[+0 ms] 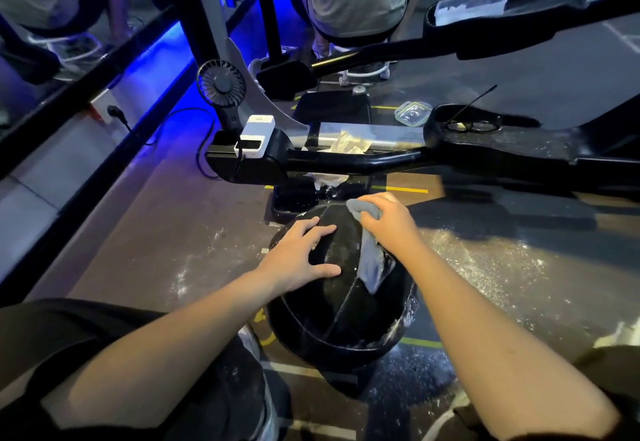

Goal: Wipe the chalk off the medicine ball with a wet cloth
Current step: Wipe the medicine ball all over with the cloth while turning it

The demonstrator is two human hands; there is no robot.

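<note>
A black medicine ball (332, 305) with stitched seams sits on the floor between my knees. My left hand (301, 253) lies flat on its upper left side with the fingers spread, steadying it. My right hand (388, 219) grips a grey wet cloth (372, 260) against the ball's upper right. The cloth bunches under my fingers at the top, and its tail hangs down over the ball below my wrist. White chalk smears show along the ball's lower right rim.
A black machine frame (346, 160) crosses just beyond the ball, with a white power bank (254, 135), a small fan (221, 82) and crumpled paper (349, 144) on it. Chalk dust and wet spots cover the floor at right. Another person sits behind.
</note>
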